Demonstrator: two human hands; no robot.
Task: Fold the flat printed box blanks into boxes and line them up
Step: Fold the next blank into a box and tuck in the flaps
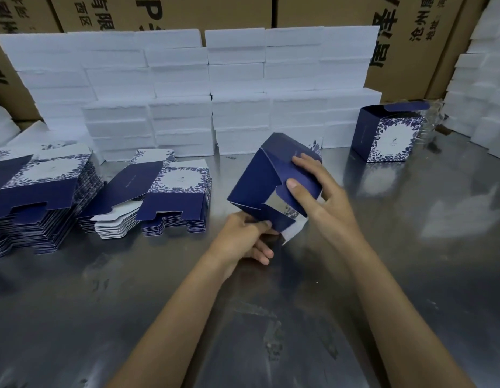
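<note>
A dark blue box blank (257, 180), partly folded into a box shape, is tilted above the table's middle with its bottom flaps facing me. My left hand (243, 239) grips its lower corner flap. My right hand (316, 191) holds its right side, thumb pressing a blue flap down. One folded box (388, 133), blue with a white floral panel, stands upright at the right with its top flap open. Two stacks of flat blanks lie at the left: a tall stack (33, 197) at the far left and a lower stack (165, 197) beside it.
A wall of white foam blocks (187, 91) runs along the back of the steel table (271, 317). More white foam (484, 88) is piled at the right edge. Brown printed cartons (405, 37) stand behind everything.
</note>
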